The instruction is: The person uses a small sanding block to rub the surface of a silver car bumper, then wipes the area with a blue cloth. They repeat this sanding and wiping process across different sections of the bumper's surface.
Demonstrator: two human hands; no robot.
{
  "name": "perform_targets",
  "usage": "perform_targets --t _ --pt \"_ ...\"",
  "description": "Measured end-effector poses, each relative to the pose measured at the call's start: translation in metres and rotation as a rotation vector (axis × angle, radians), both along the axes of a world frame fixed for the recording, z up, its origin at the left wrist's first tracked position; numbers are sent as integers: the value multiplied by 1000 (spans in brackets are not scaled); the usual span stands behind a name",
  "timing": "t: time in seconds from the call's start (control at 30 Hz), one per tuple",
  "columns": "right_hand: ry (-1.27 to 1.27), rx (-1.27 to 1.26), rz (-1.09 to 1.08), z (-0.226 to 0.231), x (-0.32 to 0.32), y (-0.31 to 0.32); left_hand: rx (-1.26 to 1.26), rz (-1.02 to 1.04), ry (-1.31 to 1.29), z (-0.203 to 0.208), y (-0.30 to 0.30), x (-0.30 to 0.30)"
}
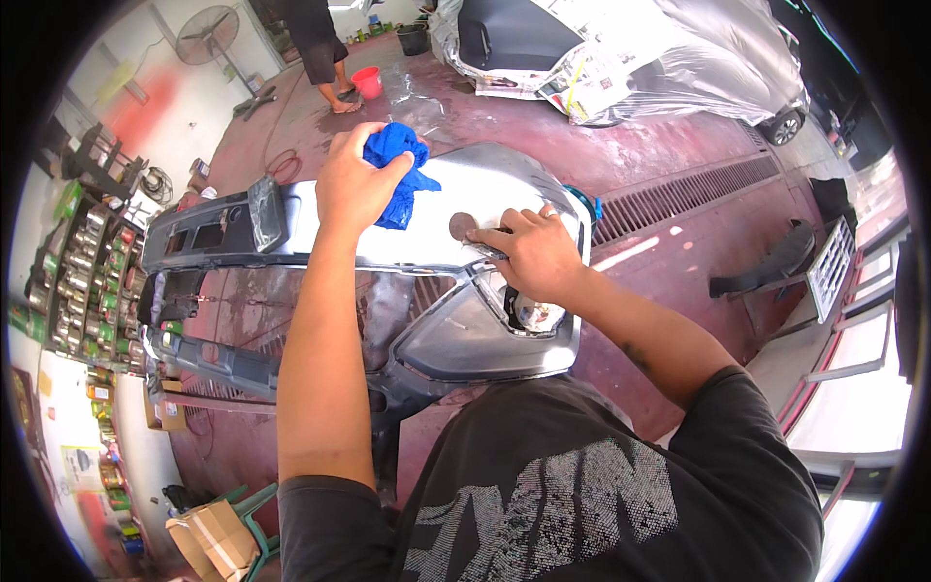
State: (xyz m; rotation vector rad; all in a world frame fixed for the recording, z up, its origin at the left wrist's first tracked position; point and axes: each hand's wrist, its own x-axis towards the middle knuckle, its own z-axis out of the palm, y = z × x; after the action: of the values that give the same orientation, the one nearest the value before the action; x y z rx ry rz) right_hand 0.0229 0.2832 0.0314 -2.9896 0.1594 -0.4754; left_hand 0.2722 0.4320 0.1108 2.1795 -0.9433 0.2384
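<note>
A dark grey car bumper (pixel 485 349) stands across in front of me, its upper face bright with glare. My left hand (pixel 357 184) is closed round a crumpled blue cloth (pixel 398 160), which rests against the bumper's upper face. To its right, my right hand (pixel 541 250) bends over the edge above the round lamp opening, a ring on one finger. Its fingers press a small brown round piece (pixel 463 227), like a sanding disc, to the surface. The fingers' undersides are hidden.
A car under plastic sheeting (pixel 669 58) stands far right, beside a floor grate (pixel 689 199). Shelves of cans (pixel 92 276) line the left wall. At lower left is a cardboard box (pixel 208 538). Another person's legs (pixel 325 58) and a red bucket (pixel 367 82) are at the back.
</note>
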Motion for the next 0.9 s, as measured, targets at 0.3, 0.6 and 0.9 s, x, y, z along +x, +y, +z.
perform_targets --t 0.3,0.6,0.9 --pt "-116 776 -86 -5 41 26 -5 -16 9 1 -5 2" --pt "-317 -135 23 13 26 -50 -20 -25 -14 -2 2 1" --pt "-32 1103 -142 20 19 -53 29 10 19 -2 1 -4"
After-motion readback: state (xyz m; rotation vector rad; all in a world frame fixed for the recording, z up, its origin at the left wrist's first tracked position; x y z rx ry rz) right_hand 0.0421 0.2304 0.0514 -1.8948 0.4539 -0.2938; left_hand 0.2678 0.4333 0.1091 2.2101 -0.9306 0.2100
